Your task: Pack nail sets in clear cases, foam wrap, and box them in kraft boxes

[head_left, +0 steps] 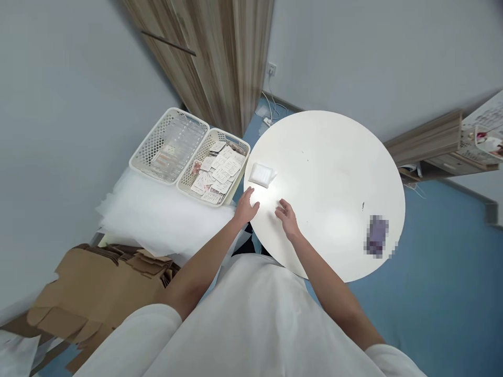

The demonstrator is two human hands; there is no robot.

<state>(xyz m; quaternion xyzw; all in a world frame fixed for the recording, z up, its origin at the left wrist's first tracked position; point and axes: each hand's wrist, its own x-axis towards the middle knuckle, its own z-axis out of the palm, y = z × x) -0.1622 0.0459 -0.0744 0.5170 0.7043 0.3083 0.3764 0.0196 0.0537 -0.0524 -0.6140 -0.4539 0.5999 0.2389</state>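
Observation:
A small packet wrapped in white foam sheet (261, 175) lies near the left edge of the round white table (330, 162). Just below the packet, at the table's edge, is my left hand (246, 207), its fingers apart and nothing in it. To the right, over the tabletop, my right hand (288, 218) has its fingers loosely spread and also holds nothing. Neither hand touches the packet. What the wrapping contains is hidden.
Left of the table stand a basket of printed cards (220, 170) and a basket of clear plastic cases (168, 146). A stack of white foam sheets (165, 209) lies before them, with flattened cardboard boxes (102, 283) nearer me. A pixelated purple object (377, 235) rests on the table's right.

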